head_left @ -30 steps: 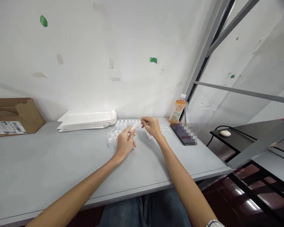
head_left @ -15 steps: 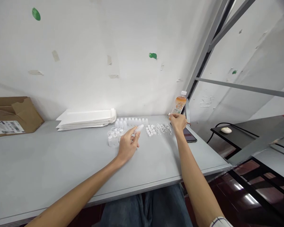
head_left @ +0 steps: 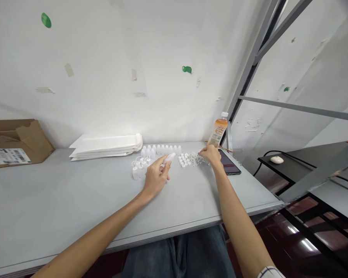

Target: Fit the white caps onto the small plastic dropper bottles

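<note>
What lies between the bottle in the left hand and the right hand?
Small white caps and white looped pieces lie on the table between the bottle in the left hand and the right hand.

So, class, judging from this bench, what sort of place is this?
Probably a small packing or assembly workspace: rows of small white plastic bottles and caps are laid out on a grey table, beside a stack of flat white packets and a cardboard box with a barcode label.

Live from my seat: faded blue jeans [head_left: 176,256], and my bare right arm [head_left: 237,220] runs up into a white checked cuff [head_left: 270,272]!
</note>
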`<state>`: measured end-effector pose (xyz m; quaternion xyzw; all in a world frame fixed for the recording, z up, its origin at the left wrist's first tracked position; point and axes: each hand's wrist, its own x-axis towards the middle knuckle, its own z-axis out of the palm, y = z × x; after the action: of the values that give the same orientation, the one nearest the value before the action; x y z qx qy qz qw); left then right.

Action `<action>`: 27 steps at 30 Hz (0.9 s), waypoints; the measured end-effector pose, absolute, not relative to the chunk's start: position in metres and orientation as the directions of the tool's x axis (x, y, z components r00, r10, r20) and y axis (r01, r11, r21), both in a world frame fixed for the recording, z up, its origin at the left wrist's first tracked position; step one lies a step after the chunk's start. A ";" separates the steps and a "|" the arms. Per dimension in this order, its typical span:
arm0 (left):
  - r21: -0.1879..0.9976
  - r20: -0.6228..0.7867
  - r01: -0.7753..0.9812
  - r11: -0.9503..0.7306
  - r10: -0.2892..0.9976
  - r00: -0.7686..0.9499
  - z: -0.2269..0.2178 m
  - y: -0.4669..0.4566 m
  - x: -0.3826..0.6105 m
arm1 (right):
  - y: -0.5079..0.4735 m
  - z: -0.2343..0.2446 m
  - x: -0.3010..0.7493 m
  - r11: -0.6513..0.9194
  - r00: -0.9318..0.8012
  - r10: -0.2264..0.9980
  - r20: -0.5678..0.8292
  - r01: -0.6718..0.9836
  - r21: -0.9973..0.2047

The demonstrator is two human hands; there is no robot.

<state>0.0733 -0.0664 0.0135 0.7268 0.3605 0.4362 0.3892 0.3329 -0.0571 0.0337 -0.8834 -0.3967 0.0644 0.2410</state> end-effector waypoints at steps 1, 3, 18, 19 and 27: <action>0.878 0.357 0.184 -0.441 0.862 0.361 0.014 -0.066 0.073 | -0.057 0.034 0.333 -0.559 0.661 0.748 0.066 0.680 -0.474; 0.877 0.360 0.184 -0.444 0.861 0.360 0.014 -0.066 0.073 | -0.058 0.036 0.332 -0.551 0.641 0.766 0.046 0.693 -0.465; 0.853 0.355 0.251 -0.458 0.861 0.364 0.018 -0.071 0.075 | -0.063 0.055 0.306 -0.150 0.516 0.852 0.089 0.403 -0.903; 0.849 0.360 0.255 -0.464 0.859 0.365 0.018 -0.071 0.075 | -0.065 0.058 0.297 -0.069 0.413 0.908 0.074 0.321 -0.945; 0.787 0.447 0.315 -0.531 0.842 0.302 0.022 -0.065 0.072 | -0.076 0.072 0.246 0.129 -0.064 0.990 0.123 0.107 -0.986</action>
<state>0.0721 -0.0648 0.0220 0.7513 0.3850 0.4482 0.2940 0.2459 -0.0764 0.0720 -0.4799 -0.5718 0.4529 0.4875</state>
